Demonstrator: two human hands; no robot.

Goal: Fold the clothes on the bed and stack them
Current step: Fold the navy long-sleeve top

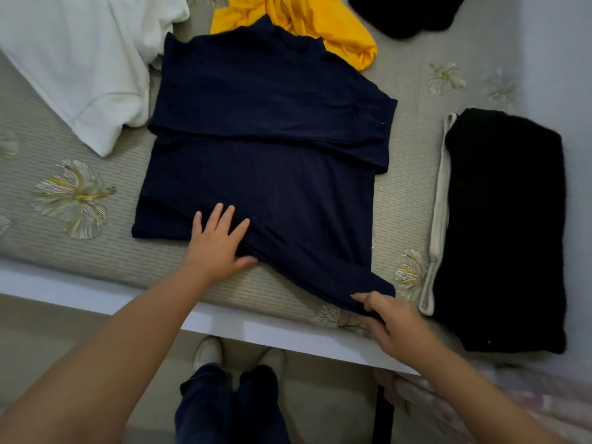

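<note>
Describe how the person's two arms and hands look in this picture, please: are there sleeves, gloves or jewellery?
Both forearms are bare, with no sleeve in view. The left hand and the right hand wear no gloves, and no ring, watch or bracelet shows. Lower down, dark blue trousers and light shoes are visible.

Cut-off garments and hidden layers on the bed

The white garment (80, 59), the yellow garment (304, 17) and the black garment (407, 14) at the far side all run past the frame's top edge. The navy sweater (262, 123) covers part of the yellow one. Under the folded black garment (503, 232) a cream piece (440, 216) shows only its edge. The right hand (394, 322) is blurred, its fingertips hidden under the sleeve.
</note>
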